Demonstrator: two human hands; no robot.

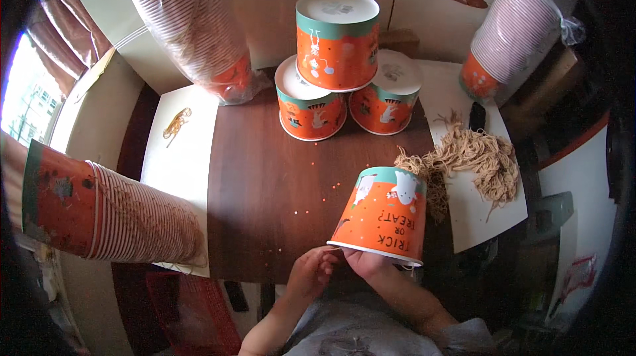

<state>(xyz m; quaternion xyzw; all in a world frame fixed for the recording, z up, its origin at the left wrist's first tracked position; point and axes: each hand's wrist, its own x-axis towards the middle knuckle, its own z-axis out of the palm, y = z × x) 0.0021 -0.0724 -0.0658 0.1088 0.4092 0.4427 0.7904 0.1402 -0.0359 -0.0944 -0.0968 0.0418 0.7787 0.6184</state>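
An orange paper bucket [379, 213] with a green band and white ghost figures is upside down and tilted at the table's near edge, its open rim toward me. My right hand [368, 263] reaches inside past the rim, and its fingers are hidden by the bucket wall. Just left of the rim, my left hand [313, 271] has its fingers curled and pressed together; what they pinch is too small to make out. A short bit of cord hangs below the rim's right side. To the right of the bucket lies a heap of tan cords [480, 160].
Three upturned buckets [338, 48] form a pyramid at the back. Bagged bucket stacks stand at far left [189, 25] and far right [507, 31]. Another long stack [142, 213] lies at left. One cord bundle [177, 124] rests on a white board [175, 170]. Small dots are scattered over the brown table [252, 190].
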